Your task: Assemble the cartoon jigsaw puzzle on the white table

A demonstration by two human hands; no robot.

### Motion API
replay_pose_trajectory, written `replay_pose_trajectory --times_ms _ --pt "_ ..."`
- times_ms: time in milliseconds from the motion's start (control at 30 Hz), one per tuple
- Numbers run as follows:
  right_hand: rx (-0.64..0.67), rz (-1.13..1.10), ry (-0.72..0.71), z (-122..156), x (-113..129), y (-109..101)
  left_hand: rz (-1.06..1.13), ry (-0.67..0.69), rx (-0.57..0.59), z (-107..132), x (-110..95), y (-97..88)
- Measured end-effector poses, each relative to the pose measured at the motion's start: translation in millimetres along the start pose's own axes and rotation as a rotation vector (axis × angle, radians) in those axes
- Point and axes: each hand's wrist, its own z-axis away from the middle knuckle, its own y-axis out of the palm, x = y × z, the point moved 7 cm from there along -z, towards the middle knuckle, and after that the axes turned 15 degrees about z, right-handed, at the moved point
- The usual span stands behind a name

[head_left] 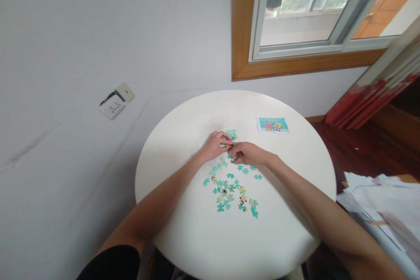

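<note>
A small joined patch of jigsaw puzzle (pixel 231 134), teal with a bit of pink, lies just beyond my hands on the round white table (pixel 203 109). My left hand (pixel 216 145) reaches in from the left, its fingertips closed at a small yellowish jigsaw piece beside the patch. Against those fingertips comes my right hand (pixel 248 153), with the index finger and thumb bent inward and the other fingers curled. A jigsaw piece shows at its fingers, partly hidden. Loose jigsaw pieces (pixel 230 176), mostly teal with some yellow, are scattered nearer to me.
A picture card (pixel 272 125) with cartoon figures lies at the table's back right. Papers (pixel 383 201) are heaped on a surface to the right. Behind the table stand a white wall with a socket (pixel 112 106) and a wood-framed window (pixel 243 22); a red-and-white curtain (pixel 364 100) hangs at right.
</note>
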Motion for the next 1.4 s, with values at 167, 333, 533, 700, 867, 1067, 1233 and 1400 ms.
replay_pose_trajectory --times_ms 167,333,533,700,867,1067,1233,1400 --pt "0.026 0.105 -0.015 -1 7 5 0.003 0.006 -0.01 0 0 0.3" --pt "0.033 0.155 -0.04 1 12 6 0.0 0.012 -0.016 0 -2 -0.3" --pt "0.028 0.106 -0.112 1 16 6 -0.005 0.002 -0.001 0 -1 0.5" --pt "-0.102 0.061 -0.057 -1 6 -4 -0.001 0.021 -0.012 0 -1 0.1" --pt "-0.353 -0.112 0.155 2 -31 -21 -0.009 0.03 0.001 0 -3 0.2" --pt "-0.504 -0.267 0.382 8 -72 -18 0.025 0.065 -0.046 -1 -9 -2.9" --pt "-0.497 -0.214 0.432 10 -80 -13 0.009 0.031 -0.098 -2 -6 -5.1" --pt "-0.444 -0.193 0.319 8 -66 -21 -0.005 0.019 -0.135 -2 -4 -7.4"
